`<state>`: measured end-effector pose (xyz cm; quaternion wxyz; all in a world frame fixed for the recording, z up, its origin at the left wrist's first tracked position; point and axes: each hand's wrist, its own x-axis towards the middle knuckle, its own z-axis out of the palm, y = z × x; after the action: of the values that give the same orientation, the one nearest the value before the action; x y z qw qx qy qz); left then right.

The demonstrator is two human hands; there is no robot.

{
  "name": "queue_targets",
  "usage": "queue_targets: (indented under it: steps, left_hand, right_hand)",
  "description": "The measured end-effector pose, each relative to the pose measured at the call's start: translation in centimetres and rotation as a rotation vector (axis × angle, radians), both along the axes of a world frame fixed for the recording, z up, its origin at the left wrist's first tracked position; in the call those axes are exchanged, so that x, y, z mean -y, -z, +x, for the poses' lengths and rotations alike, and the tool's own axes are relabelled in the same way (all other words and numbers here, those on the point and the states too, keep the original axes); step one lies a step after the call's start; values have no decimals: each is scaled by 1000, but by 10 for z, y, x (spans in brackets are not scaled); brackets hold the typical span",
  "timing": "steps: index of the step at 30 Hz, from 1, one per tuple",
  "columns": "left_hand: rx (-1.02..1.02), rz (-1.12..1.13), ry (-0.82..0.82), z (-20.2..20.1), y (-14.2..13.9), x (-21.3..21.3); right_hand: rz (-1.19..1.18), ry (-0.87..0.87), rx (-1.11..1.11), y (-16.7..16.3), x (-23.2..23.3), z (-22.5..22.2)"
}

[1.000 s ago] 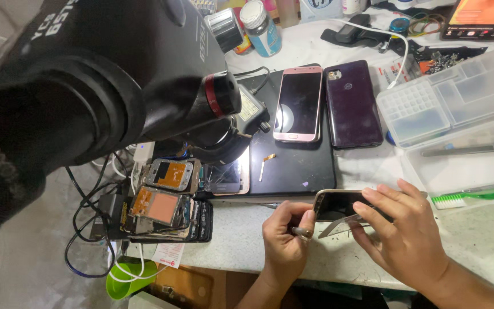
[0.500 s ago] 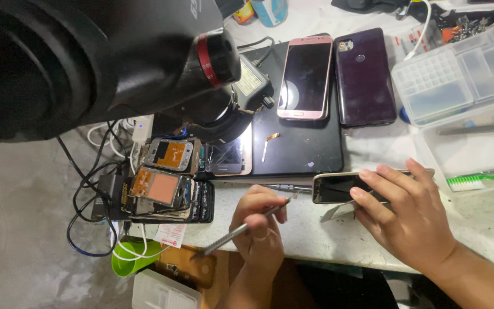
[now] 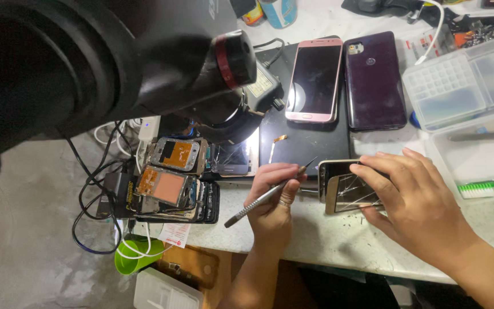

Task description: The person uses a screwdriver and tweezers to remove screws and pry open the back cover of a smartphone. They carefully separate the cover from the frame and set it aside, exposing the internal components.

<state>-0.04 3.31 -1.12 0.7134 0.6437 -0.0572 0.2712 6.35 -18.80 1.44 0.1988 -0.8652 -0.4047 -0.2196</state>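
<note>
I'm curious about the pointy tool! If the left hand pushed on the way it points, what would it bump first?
Probably the cracked phone the right hand holds down. The left hand aims its metal tool toward the phone's upper edge; depth is unclear.

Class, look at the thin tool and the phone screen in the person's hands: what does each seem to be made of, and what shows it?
The thin tool in the left hand looks like brushed metal: grey, with a dull sheen and a fine pointed tip. The phone screen under the right hand looks like glossy glass: white cracks branch across it.
</note>
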Motion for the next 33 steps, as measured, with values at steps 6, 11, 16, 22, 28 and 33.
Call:
queue_targets:
  steps: [6, 11, 16, 22, 28, 33]
  left_hand:
    - [56, -186, 69, 6, -1, -2]
    - [23, -47, 94, 8, 2, 0]
    - [32, 90, 39, 4, 6, 6]
    - [73, 267, -37, 5, 3, 6]
    - [100, 274, -30, 4, 0, 9]
    - [122, 329, -87, 5, 2, 8]
  right_hand:
    - [-23, -14, 3, -6, 1, 1]
    - [-12, -17, 30, -3, 2, 0]
    - [16, -32, -3, -1, 4, 0]
    - [15, -29, -5, 1, 4, -1]
    - [41, -44, -12, 2, 4, -1]
    - [50, -47, -6, 4, 4, 0]
